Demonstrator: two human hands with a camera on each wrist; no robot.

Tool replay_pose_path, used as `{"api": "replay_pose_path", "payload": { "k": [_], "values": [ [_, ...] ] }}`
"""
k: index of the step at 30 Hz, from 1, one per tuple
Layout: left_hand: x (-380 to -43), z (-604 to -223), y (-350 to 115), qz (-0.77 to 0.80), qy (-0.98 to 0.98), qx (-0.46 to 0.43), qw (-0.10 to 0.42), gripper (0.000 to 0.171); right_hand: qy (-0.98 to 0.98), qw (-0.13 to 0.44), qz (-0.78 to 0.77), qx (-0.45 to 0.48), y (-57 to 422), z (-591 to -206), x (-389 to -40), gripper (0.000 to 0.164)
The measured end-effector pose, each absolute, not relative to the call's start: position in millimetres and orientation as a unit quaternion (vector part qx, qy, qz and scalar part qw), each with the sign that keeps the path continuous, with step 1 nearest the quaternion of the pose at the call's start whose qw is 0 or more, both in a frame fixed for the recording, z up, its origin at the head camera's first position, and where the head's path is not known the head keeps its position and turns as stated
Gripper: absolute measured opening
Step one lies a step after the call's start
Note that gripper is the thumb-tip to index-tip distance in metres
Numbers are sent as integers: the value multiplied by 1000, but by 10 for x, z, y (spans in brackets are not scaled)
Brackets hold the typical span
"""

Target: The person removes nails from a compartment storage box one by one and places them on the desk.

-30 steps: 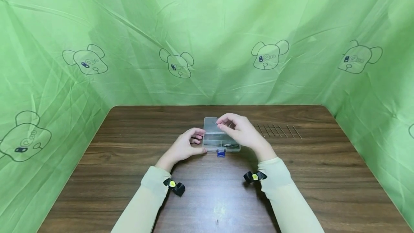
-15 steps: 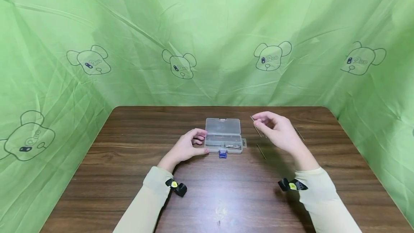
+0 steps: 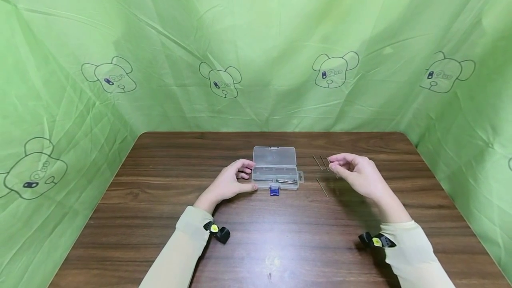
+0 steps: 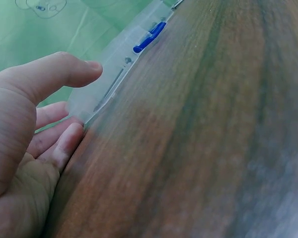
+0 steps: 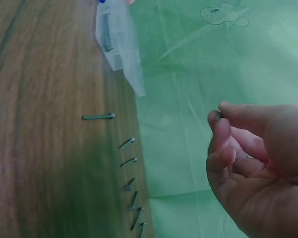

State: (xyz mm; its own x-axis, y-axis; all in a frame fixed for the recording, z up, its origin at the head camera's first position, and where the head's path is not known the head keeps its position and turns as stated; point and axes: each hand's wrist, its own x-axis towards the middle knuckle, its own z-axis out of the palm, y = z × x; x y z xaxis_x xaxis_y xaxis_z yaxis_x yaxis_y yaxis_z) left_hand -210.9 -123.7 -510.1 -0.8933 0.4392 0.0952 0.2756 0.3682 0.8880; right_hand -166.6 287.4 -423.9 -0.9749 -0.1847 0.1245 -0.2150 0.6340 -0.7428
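Observation:
In the head view a clear plastic box (image 3: 274, 156) lies on the table with its lid tipped back and its blue latch (image 3: 274, 191) hanging at the front. Metal nails (image 3: 287, 181) lie inside. My left hand (image 3: 227, 185) holds the box's left end, thumb at the front corner and fingers along the side. My right hand (image 3: 362, 177) pinches a nail (image 5: 218, 114) between thumb and index finger, right of the box; most of that nail is hidden in the right wrist view. One loose nail (image 3: 322, 188) lies nearer the front, apart from the others.
A row of several nails (image 3: 318, 162) lies right of the box, partly behind my right hand; the right wrist view shows more of them, such as one nail (image 5: 127, 143). Green cloth (image 3: 256, 57) with printed bear heads hangs behind the wooden table (image 3: 160, 168).
My right hand has moved from above the box to the right, over the nail row, with a nail in its fingers. It has also come lower. The left hand stays at the box.

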Motion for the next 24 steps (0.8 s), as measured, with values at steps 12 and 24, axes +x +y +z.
{"api": "replay_pose_path", "payload": {
  "k": [12,24],
  "values": [
    [-2111,-5123,-1252,521,822,217,79,66,-889,-62,445,85,2945,-4506,-1752,24],
    [-2104,-5092,-1244,524,818,224,79,66,-883,-96,450,95,2976,-4620,-1749,25]
  ]
}}
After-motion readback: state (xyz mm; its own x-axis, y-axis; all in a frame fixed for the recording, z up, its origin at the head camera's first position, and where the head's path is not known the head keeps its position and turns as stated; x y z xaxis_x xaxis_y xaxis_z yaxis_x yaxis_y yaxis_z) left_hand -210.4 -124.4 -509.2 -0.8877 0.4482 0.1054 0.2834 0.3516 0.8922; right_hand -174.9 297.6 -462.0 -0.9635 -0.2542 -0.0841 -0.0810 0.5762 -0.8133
